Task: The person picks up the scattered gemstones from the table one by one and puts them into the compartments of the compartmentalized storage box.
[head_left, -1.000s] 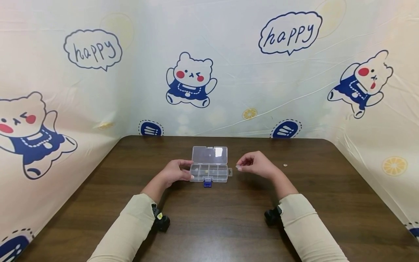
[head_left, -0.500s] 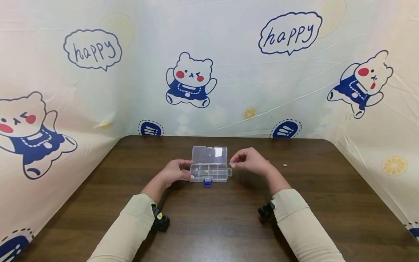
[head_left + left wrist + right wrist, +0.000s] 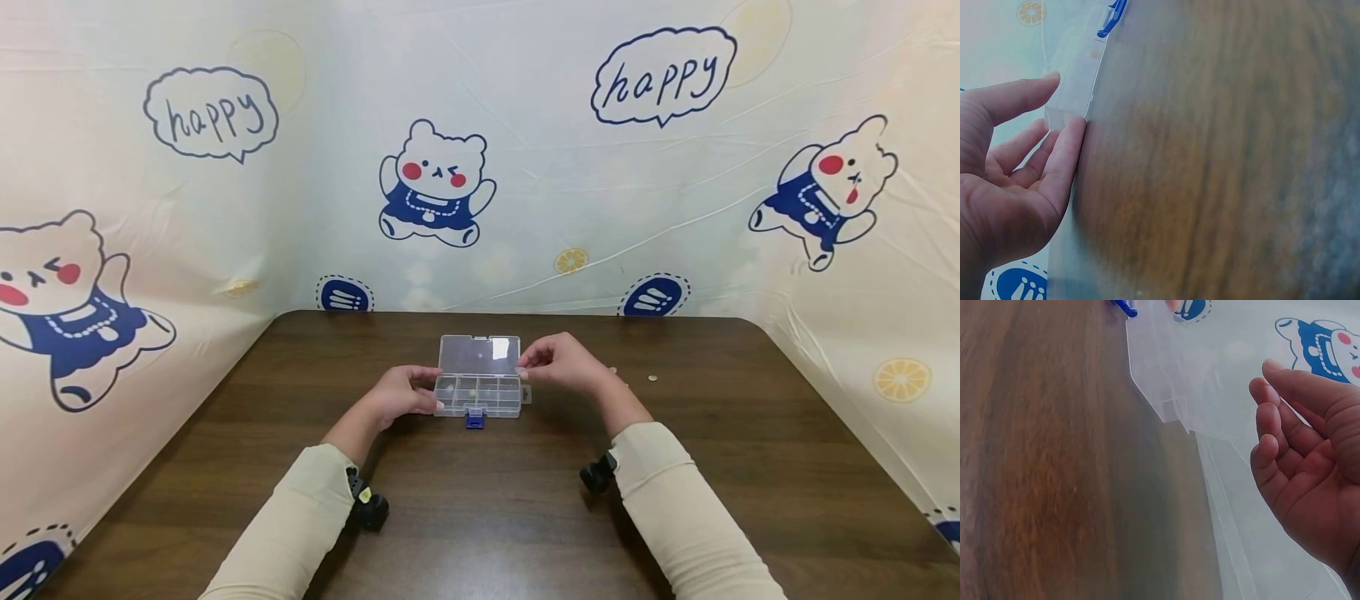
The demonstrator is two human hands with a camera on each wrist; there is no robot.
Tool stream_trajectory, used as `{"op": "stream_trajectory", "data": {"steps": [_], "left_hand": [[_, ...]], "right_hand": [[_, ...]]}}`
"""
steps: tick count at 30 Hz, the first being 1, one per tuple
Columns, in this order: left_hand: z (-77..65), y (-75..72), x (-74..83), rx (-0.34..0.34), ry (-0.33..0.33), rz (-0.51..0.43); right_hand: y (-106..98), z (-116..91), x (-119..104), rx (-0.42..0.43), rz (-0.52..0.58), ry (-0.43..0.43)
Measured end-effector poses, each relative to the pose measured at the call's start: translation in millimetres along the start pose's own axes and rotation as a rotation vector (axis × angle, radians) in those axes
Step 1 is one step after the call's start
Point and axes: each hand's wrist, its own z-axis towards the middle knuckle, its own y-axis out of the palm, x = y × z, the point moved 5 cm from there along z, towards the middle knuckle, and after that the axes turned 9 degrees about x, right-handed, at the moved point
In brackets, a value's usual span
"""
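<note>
A clear plastic compartment box (image 3: pixel 498 412) lies on the table with its lid (image 3: pixel 471 356) raised at the back. My left hand (image 3: pixel 401 389) grips the box's left end, thumb and fingers at opposite sides of it. A blue latch (image 3: pixel 475 419) hangs from the front edge. By the lid's right edge, my right hand (image 3: pixel 562 358) pinches a small pale piece (image 3: pixel 522 372) between thumb and forefinger; its kind is too small to make out. In the right wrist view the fingertips hide it. Small pale bits (image 3: pixel 472 392) lie in the left compartments.
On the table to the right lies a small round pale piece (image 3: pixel 652 378). Another pale piece (image 3: pixel 613 370) shows behind my right wrist. A hanging tab (image 3: pixel 527 394) sticks out from the box's right end. Printed cloth (image 3: pixel 525 167) walls off the back and sides.
My right hand has moved left and slightly away from me, from beside the box to the lid's right edge, with the small pale piece. My left hand and the box stay put.
</note>
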Motion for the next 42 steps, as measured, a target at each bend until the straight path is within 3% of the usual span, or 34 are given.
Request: {"op": "stream_trajectory", "data": {"steps": [16, 26, 42], "left_hand": [[0.0, -1.1, 0.0, -0.005, -0.004, -0.005], [0.7, 0.3, 0.3, -0.026, 0.022, -0.002], [1.2, 0.1, 0.2, -0.016, 0.021, -0.01]], "right_hand": [[7.3, 18.2, 4.7, -0.023, 0.013, 0.03], [17.2, 29.0, 7.3, -0.096, -0.045, -0.017], [27.6, 30.0, 19.6, -0.101, -0.097, 0.016]]}}
